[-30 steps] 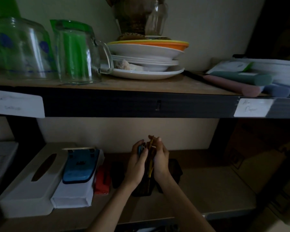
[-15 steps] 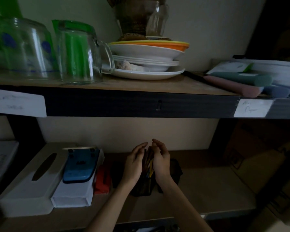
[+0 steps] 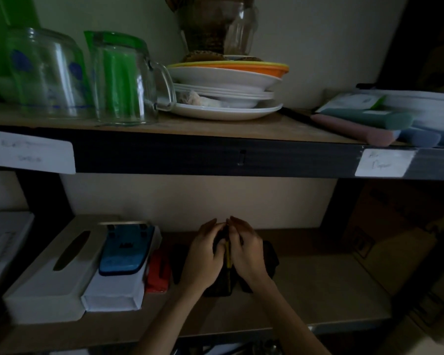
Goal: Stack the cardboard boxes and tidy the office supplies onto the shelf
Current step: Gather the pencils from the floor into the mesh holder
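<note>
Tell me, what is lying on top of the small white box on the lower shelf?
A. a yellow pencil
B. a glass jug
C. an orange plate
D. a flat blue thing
D: the flat blue thing lies on top of the small white box on the lower shelf; the plates and jug stand on the shelf above.

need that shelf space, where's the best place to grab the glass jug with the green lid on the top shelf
Take the jug by its handle. The loop sticks out to the right, close against the plate stack, so come in from the front and hook fingers through it; the other glass crowds its left side.
</note>
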### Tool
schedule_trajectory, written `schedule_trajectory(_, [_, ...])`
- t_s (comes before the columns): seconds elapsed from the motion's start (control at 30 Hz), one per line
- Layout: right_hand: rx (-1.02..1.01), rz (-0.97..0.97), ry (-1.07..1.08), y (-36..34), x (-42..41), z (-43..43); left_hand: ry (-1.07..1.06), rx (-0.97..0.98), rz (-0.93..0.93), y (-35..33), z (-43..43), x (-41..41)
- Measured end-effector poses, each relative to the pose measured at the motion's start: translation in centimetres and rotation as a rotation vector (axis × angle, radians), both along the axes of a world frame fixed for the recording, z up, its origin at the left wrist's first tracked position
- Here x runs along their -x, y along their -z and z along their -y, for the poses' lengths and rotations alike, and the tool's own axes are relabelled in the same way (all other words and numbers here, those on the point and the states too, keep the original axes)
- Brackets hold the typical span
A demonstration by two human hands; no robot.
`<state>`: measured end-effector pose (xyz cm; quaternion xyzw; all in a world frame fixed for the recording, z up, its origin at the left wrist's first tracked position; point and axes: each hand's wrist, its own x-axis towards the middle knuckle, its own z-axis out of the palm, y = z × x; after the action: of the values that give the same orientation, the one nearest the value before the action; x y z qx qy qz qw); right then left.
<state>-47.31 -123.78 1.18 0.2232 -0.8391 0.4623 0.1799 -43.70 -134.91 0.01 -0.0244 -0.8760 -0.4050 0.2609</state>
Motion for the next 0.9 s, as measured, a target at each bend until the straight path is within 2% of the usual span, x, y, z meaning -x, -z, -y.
schedule_trajectory(0.2, [-0.289,-0.17,-0.004,-0.1,-1.2,-1.8,-0.03,0.264,-0.035,-1.4,0.4,-1.8])
schedule_trajectory(0.37, [-0.397,-0.227,-0.004,-0.4,-3.2,-3.0,-0.056,0.379,-0.042,-1.7,-0.4,-4.1])
schedule_trajectory(0.7, [-0.429,-0.235,-0.13,1.9,-9.9,-5.3,-0.172,0.359,-0.031,2.0,-2.8,-12.2])
schedule_trajectory(0.9, [-0.437,-0.251,-0.303,8.1,-16.3,-6.8,-0.323,0.36,0.027,9.3,-4.5,-20.1])
